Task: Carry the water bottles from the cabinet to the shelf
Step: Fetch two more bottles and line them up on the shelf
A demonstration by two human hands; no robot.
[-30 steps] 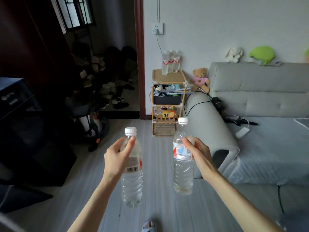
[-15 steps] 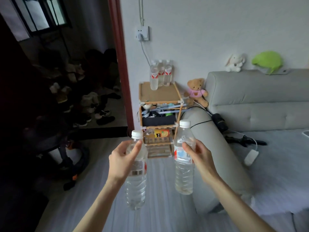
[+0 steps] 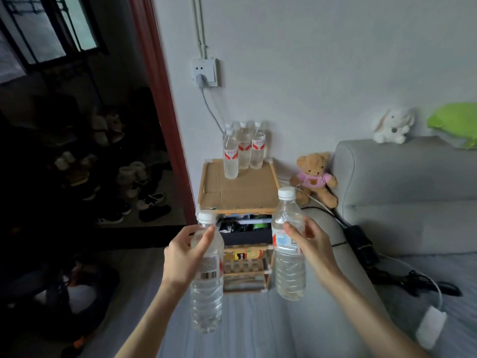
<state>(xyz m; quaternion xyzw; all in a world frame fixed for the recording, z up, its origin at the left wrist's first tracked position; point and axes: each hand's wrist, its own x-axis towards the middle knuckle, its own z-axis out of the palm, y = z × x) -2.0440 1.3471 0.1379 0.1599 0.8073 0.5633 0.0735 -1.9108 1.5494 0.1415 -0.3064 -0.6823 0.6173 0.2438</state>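
My left hand grips a clear water bottle with a white cap near its shoulder, upright. My right hand grips a second clear bottle the same way, slightly higher. Both bottles hang in front of a small wooden shelf against the white wall. Its cardboard-covered top carries several water bottles with red labels, grouped at the back. The cabinet is out of view.
A grey sofa stands right of the shelf, with a teddy bear, a white plush rabbit and cables with a charger. A dark doorway with shoes lies left. A wall socket sits above the shelf.
The view has closed in on the shelf, which now looks much larger and nearer. Both hands still hold their bottles upright in front of me.
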